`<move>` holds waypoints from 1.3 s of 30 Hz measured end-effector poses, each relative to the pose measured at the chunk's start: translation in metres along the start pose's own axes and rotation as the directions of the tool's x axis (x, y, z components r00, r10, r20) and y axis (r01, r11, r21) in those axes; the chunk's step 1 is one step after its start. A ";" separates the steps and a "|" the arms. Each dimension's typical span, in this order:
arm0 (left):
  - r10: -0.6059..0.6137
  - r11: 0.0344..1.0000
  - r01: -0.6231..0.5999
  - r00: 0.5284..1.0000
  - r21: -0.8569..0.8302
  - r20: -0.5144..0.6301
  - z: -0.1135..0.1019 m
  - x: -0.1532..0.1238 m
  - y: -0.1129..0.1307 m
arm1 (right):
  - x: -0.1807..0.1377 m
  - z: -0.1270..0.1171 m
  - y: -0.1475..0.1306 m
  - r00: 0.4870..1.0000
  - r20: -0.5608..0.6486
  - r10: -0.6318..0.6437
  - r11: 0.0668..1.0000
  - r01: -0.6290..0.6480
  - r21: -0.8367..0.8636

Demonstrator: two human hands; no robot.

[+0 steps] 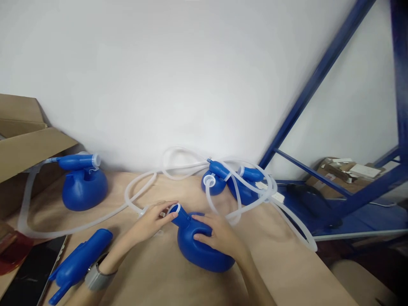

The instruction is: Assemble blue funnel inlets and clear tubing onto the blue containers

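A blue plastic bulb-shaped bottle (197, 250) with a short neck lies on the tan table in front of me. My right hand (219, 236) rests on top of its body, fingers curved over it. My left hand (151, 221) is at the neck, its fingertips pinching the clear tube end (174, 208) at the bottle's mouth. A grey watch is on my left wrist.
A second blue bottle (84, 187) with a tube stands at the left, and two more (236, 182) sit tangled in clear tubing (191, 168) at the back. A blue part (79, 259) lies by a dark laptop (32, 272). Cardboard box (22, 140) left, blue shelf frame (318, 76) right.
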State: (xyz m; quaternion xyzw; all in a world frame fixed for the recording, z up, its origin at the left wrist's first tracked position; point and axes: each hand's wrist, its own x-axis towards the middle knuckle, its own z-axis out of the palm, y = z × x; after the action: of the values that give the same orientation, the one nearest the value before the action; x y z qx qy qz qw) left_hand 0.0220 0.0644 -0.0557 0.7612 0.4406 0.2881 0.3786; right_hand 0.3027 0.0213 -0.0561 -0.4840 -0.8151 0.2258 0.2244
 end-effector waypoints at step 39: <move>-0.319 0.578 0.540 0.840 0.612 -0.440 -0.062 -0.162 -0.130 | 0.040 0.096 -0.062 0.985 0.018 -0.169 0.911 0.163 -0.378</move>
State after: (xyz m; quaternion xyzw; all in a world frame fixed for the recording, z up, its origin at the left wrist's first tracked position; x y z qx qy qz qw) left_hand -0.1568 -0.0169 -0.1468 0.6657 0.7385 0.0971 0.0441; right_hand 0.1872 0.0160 -0.0902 -0.4488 -0.8798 0.0410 0.1513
